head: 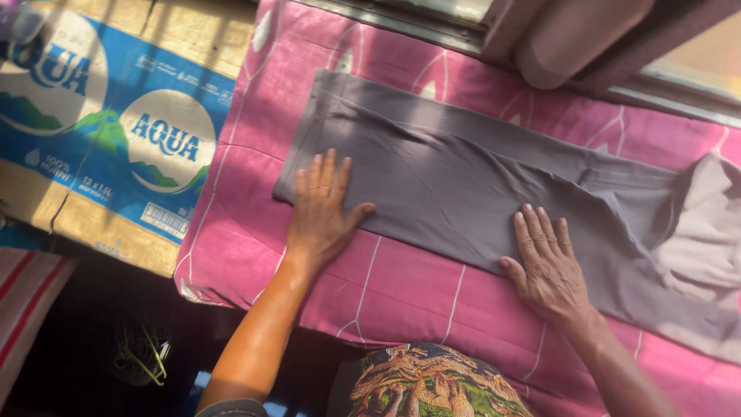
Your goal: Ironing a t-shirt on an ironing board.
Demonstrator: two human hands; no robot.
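Note:
A grey-purple garment (463, 177) lies flat and folded lengthwise on a pink cloth-covered surface (401, 286). My left hand (323, 210) rests palm down on the garment's near left corner, fingers spread. My right hand (545, 261) presses flat on the garment's near edge further right, fingers together. Neither hand grips anything. A paler part of the garment (706, 232) bunches at the far right end.
A blue and brown cardboard box (108, 131) sits left of the pink surface. A window frame and a beige rounded object (571, 35) run along the far side. A striped red cloth (23, 301) lies lower left. My patterned clothing (432, 382) shows at the bottom.

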